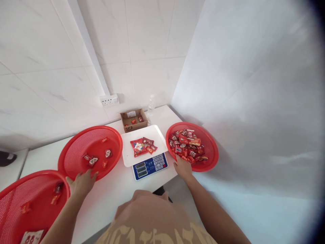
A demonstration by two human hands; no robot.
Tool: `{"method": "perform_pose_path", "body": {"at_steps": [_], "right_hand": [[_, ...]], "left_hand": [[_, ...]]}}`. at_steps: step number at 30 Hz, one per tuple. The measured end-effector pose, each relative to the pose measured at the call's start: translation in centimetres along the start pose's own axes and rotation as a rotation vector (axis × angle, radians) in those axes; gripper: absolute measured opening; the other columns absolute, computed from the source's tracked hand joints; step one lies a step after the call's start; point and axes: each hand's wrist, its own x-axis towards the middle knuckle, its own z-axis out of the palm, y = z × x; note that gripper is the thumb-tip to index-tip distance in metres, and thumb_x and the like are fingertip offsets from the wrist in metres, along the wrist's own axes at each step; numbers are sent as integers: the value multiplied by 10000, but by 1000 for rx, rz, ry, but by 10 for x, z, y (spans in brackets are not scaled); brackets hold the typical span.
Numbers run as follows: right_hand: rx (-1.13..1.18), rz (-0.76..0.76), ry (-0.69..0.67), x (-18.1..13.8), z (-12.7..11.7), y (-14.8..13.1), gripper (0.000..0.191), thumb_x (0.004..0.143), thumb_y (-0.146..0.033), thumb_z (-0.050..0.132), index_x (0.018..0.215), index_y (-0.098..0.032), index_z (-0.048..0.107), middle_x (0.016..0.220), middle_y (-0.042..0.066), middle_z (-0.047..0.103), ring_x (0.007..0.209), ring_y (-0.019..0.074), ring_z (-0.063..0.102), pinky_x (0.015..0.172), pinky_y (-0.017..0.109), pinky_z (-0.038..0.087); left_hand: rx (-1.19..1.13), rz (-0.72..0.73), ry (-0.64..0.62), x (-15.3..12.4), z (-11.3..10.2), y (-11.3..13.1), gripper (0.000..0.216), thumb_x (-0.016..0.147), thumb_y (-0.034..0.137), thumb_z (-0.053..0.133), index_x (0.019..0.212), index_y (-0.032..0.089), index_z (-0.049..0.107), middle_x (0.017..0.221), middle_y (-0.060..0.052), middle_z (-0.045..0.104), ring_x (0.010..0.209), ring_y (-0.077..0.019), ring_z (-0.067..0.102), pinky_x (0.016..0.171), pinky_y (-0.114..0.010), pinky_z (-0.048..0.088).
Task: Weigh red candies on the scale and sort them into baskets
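Observation:
My left hand (81,182) rests on the near rim of the middle red basket (76,149), fingers spread flat and holding nothing. That basket holds a few red candy packets (92,160). My right hand (183,168) reaches into the near edge of the right red basket (212,146), fingers bent down among the pile of red candy packets (188,146); whether it grips one is hidden. Between the baskets stands a scale (150,165) with a white tray (127,156) carrying a few red packets (142,146).
A third red basket (10,193) with a few packets sits at the near left. A small cardboard box (133,120) and a clear bottle (151,105) stand at the back by the tiled wall. A wall rises close on the right. The table's front edge is near my body.

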Motion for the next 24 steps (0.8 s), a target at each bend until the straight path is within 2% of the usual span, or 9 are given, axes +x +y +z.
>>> {"method": "perform_pose_path", "body": {"at_steps": [2,5,10,12,18,21,24], "right_hand": [[-4,-2,4,0,0,0,487,890,-286,400,1364,-183,366,1191,109,613,1059,236,570,863,333,373],[-9,-2,0,0,0,0,488,893,-289,397,1368,-183,361,1193,113,611,1062,238,570,861,335,376],[-3,9,-2,0,1,0,488,893,-292,398,1370,-196,356,1185,100,618,1052,236,577,850,337,385],[-9,12,-6,1,2,0,485,891,-287,403,1366,-201,360,1186,103,616,1053,230,579,854,333,382],[-24,3,17,3,7,2,491,878,-275,413,1361,-193,366,1175,94,622,1050,225,576,857,327,384],[-27,2,20,4,7,2,502,877,-275,415,1369,-196,355,1179,92,619,1052,225,576,856,327,387],[-16,6,12,2,5,1,493,885,-281,408,1368,-196,358,1186,105,612,1063,215,572,856,314,387]], "left_hand": [[-38,-21,84,1,2,-7,526,868,413,308,1284,152,496,1302,-182,527,1316,-346,322,1027,-660,94],[-137,-126,226,5,7,-23,615,863,451,307,1395,144,338,1473,-199,284,1377,-376,156,1003,-682,141],[-389,-372,249,13,12,-50,774,818,580,345,1446,166,160,1517,-248,29,1375,-431,89,945,-678,236],[-480,-423,247,15,11,-55,814,795,604,376,1447,176,141,1501,-283,43,1356,-458,139,912,-681,266],[-526,-445,137,19,-4,-53,834,801,530,378,1450,158,9,1430,-278,288,1266,-463,336,882,-674,298],[-489,-449,85,25,-10,-53,832,801,494,382,1446,155,-20,1406,-275,334,1261,-450,354,898,-686,263],[-450,-448,97,32,-11,-54,817,799,494,376,1446,141,23,1419,-286,301,1299,-441,293,903,-693,244]]}}
